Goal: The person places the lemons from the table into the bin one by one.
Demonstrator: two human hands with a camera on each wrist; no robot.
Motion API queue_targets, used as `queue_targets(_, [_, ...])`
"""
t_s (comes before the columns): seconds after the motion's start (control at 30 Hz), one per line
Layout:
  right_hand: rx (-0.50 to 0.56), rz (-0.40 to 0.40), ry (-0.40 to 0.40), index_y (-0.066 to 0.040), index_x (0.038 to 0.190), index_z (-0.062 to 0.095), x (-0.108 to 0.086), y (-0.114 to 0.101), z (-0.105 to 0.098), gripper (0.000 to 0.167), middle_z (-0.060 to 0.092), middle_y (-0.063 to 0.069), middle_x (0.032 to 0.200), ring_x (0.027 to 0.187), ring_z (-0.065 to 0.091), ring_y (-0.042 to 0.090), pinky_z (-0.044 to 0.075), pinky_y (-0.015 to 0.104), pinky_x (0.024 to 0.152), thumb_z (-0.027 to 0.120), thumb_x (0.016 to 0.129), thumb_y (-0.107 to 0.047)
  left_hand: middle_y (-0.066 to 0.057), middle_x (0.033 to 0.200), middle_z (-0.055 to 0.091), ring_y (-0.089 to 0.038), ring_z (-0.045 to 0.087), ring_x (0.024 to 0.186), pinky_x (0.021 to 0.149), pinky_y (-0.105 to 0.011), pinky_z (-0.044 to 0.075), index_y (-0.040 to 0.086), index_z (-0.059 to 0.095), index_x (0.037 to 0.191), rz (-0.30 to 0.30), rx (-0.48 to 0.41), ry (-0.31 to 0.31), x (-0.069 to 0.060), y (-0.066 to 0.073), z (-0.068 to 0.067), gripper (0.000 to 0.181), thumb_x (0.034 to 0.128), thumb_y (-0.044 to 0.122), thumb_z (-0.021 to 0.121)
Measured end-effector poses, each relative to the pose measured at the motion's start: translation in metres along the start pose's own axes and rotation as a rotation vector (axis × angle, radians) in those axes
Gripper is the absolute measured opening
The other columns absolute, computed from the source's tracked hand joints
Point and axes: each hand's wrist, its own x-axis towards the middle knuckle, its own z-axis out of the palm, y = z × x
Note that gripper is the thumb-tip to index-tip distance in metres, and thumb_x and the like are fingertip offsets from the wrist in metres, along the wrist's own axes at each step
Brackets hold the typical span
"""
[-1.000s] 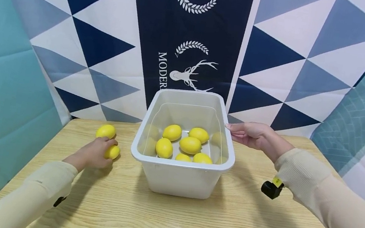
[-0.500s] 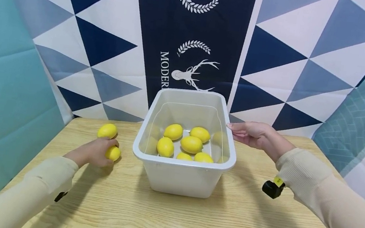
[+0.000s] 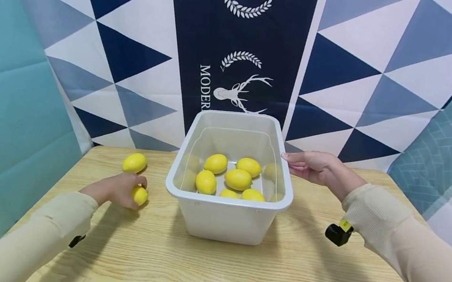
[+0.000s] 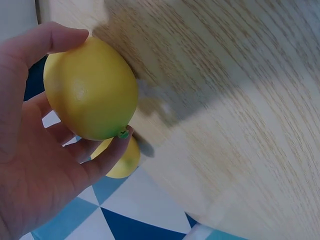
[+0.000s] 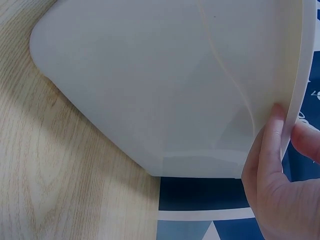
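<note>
My left hand (image 3: 125, 189) holds a lemon (image 4: 92, 90) at the left of the table, thumb on one side and curled fingers on the other. Whether this lemon touches the tabletop I cannot tell. Just beyond it lies a second lemon (image 3: 134, 163), partly hidden behind the fingers in the left wrist view. A white plastic bin (image 3: 225, 220) stands mid-table, with several lemons (image 3: 238, 180) on its floor. My right hand (image 3: 313, 167) grips the bin's right rim; in the right wrist view the fingers (image 5: 270, 150) lie against the outer wall and the thumb is across the rim.
The wooden table (image 3: 173, 268) ends at a patterned blue and white cloth (image 3: 132, 70) behind the bin. Teal cloth (image 3: 11, 96) hangs along the left side. A small black camera (image 3: 339, 233) sits under the right sleeve.
My left hand has drawn the gripped lemon slightly nearer to me, widening its gap from the far lemon. The right hand and the bin stay put; the head view has shifted a little.
</note>
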Motion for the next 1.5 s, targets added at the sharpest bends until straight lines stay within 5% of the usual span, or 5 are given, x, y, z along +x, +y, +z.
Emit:
queue_targets(0.37, [0.006,0.0,-0.006,-0.016,0.077,0.071,0.001,0.0,0.0,0.017,0.071,-0.004,0.079,0.076,0.07,0.007,0.058,0.017,0.077,0.064,0.091,-0.009,-0.003,0.082,0.055,-0.016,0.046,0.073,0.064,-0.027,0.038,0.013,0.054,0.095,-0.048,0.039,-0.03,-0.001,0.007,-0.004,0.037,0.0665,0.024,0.075])
queue_targets(1.03, [0.014,0.002,-0.002,-0.017,0.077,0.071,0.0,0.001,-0.001,0.017,0.071,-0.004,0.08,0.076,0.07,0.007,0.058,0.018,0.077,0.064,0.091,-0.009,-0.003,0.091,0.048,-0.02,0.045,0.076,0.053,-0.03,0.039,0.017,0.05,0.092,-0.037,0.261,0.155,-0.005,0.023,-0.005,0.042,0.0659,0.034,0.078])
queue_targets(1.5, [0.002,-0.007,-0.002,-0.017,0.077,0.071,0.0,0.001,-0.001,0.018,0.071,-0.004,0.08,0.076,0.07,0.007,0.058,0.017,0.078,0.064,0.091,-0.009,-0.004,0.089,0.051,-0.02,0.047,0.081,0.055,-0.031,0.042,0.017,0.053,0.095,-0.054,0.265,0.148,-0.009,0.032,-0.022,0.041,0.0632,0.025,0.077])
